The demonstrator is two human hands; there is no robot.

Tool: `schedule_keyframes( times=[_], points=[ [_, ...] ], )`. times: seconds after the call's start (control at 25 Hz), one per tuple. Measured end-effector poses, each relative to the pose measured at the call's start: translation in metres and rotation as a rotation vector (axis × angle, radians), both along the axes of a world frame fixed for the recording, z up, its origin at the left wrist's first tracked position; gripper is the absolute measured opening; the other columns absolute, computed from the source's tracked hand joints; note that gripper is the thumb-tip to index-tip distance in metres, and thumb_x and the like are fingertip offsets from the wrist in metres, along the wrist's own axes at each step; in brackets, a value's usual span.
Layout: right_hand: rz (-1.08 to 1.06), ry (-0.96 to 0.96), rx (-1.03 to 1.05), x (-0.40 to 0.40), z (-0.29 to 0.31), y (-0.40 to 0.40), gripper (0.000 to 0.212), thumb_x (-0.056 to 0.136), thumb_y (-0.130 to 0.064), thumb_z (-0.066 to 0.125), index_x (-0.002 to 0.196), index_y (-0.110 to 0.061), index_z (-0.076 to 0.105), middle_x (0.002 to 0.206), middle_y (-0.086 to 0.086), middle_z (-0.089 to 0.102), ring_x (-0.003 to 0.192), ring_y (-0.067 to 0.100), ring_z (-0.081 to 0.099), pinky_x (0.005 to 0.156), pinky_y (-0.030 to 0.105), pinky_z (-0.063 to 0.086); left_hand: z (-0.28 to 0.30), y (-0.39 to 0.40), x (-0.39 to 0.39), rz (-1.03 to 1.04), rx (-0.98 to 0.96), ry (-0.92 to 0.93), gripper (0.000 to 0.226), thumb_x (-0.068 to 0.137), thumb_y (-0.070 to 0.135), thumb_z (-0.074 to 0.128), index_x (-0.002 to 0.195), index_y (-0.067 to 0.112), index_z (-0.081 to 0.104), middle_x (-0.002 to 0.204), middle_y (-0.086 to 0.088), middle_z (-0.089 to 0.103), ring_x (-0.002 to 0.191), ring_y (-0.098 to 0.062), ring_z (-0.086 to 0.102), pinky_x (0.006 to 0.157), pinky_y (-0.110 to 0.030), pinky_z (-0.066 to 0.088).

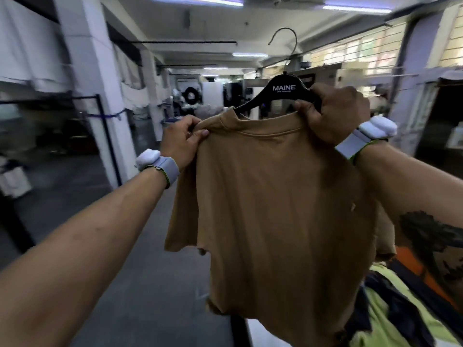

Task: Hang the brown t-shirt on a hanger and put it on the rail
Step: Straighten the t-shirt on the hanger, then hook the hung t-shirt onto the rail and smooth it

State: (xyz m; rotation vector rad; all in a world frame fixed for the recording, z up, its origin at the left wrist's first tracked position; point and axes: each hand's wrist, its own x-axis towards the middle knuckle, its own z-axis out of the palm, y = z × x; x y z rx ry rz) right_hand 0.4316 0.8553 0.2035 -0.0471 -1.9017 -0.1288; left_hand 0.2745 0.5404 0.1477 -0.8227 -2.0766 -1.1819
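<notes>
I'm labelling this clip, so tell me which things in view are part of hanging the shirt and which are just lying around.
Part of the job:
brown t-shirt
black hanger
left hand pinching the shirt's shoulder
right hand gripping hanger and collar

Lying about:
yellow-green garment
orange cloth
black rack frame

1. Both arms are raised and stretched forward, bare from the elbow down
2. The left hand (181,140) is at about chest-front height, fingers curled in and thumb pressed against the forefinger, pinching a fold of the brown t-shirt (275,209) at its shoulder
3. The left wrist carries a grey band with a white pod on its outer side
4. The right hand (333,113) sits higher, its back toward the camera, fingers wrapped over the shirt collar and the shoulder of the hanger (284,90)
5. The right wrist wears a matching band and pod; a dark tattoo marks the right forearm
</notes>
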Motion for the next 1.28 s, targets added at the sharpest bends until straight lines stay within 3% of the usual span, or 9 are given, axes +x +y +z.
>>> schedule_keyframes(
  times=[0.16,0.28,0.52,0.68,0.8,0.92,1.12,1.28],
  points=[
    [0.202,-0.025,-0.015,-0.05,0.01,-0.064,0.052,0.095,-0.069,0.048,0.112,-0.023,0.063,0.076,0.015,0.068,0.072,0.044,0.066,0.057,0.036,0.045,0.017,-0.08,-0.005,0.146,0.118,0.054,0.015,0.092,0.039,0.064,0.096,0.025,0.067,0.081,0.01,0.068,0.07,-0.001,0.058,0.064,-0.017,0.044],
    [0.249,-0.058,-0.003,-0.097,0.015,-0.109,0.055,0.095,-0.069,0.043,0.103,-0.017,0.06,0.077,0.017,0.067,0.072,0.045,0.064,0.057,0.038,0.045,0.018,-0.131,-0.021,0.239,0.156,0.053,0.019,0.095,0.038,0.062,0.096,0.019,0.064,0.083,0.005,0.067,0.077,-0.012,0.058,0.066,-0.023,0.04],
    [0.44,-0.094,0.011,-0.223,-0.012,-0.213,0.05,0.095,-0.065,0.041,0.107,-0.02,0.061,0.078,0.014,0.07,0.073,0.044,0.066,0.059,0.034,0.041,-0.009,-0.247,-0.105,0.381,0.073,0.032,0.023,0.097,0.037,0.062,0.101,0.015,0.066,0.087,-0.005,0.071,0.081,-0.021,0.064,0.063,-0.03,0.04],
    [0.528,-0.144,-0.001,-0.298,-0.025,-0.265,0.044,0.089,-0.051,0.048,0.11,-0.016,0.065,0.079,0.017,0.07,0.069,0.044,0.066,0.06,0.041,0.053,-0.026,-0.31,-0.168,0.416,0.013,-0.009,0.026,0.097,0.045,0.059,0.098,0.02,0.065,0.083,0.0,0.07,0.078,-0.017,0.064,0.065,-0.031,0.045],
    [0.592,-0.211,-0.003,-0.351,-0.03,-0.294,0.05,0.081,-0.047,0.043,0.099,-0.007,0.067,0.071,0.017,0.067,0.063,0.043,0.063,0.06,0.047,0.056,-0.035,-0.345,-0.215,0.45,-0.016,-0.02,0.026,0.096,0.049,0.057,0.098,0.023,0.063,0.081,0.004,0.069,0.076,-0.014,0.063,0.063,-0.03,0.044],
    [0.597,-0.278,0.04,-0.409,-0.035,-0.319,0.042,0.08,-0.045,0.042,0.088,-0.009,0.062,0.067,0.016,0.064,0.062,0.043,0.062,0.058,0.044,0.053,-0.043,-0.372,-0.267,0.483,-0.027,-0.043,0.029,0.096,0.054,0.053,0.098,0.026,0.062,0.08,0.006,0.069,0.076,-0.012,0.064,0.063,-0.032,0.047],
    [0.495,-0.323,0.154,-0.521,-0.056,-0.342,0.026,0.095,-0.048,0.044,0.093,-0.022,0.047,0.076,0.007,0.065,0.068,0.04,0.061,0.055,0.038,0.044,-0.06,-0.401,-0.359,0.59,-0.055,-0.076,0.035,0.092,0.063,0.045,0.099,0.031,0.058,0.08,0.009,0.067,0.078,-0.02,0.064,0.067,-0.037,0.052],
    [0.534,-0.332,0.188,-0.653,-0.066,-0.35,0.031,0.099,-0.053,0.049,0.089,-0.025,0.039,0.074,0.007,0.063,0.066,0.039,0.061,0.054,0.035,0.034,-0.07,-0.416,-0.467,0.669,-0.076,-0.064,0.03,0.094,0.06,0.046,0.1,0.032,0.057,0.082,0.007,0.068,0.079,-0.022,0.064,0.066,-0.035,0.05]
  ],
)
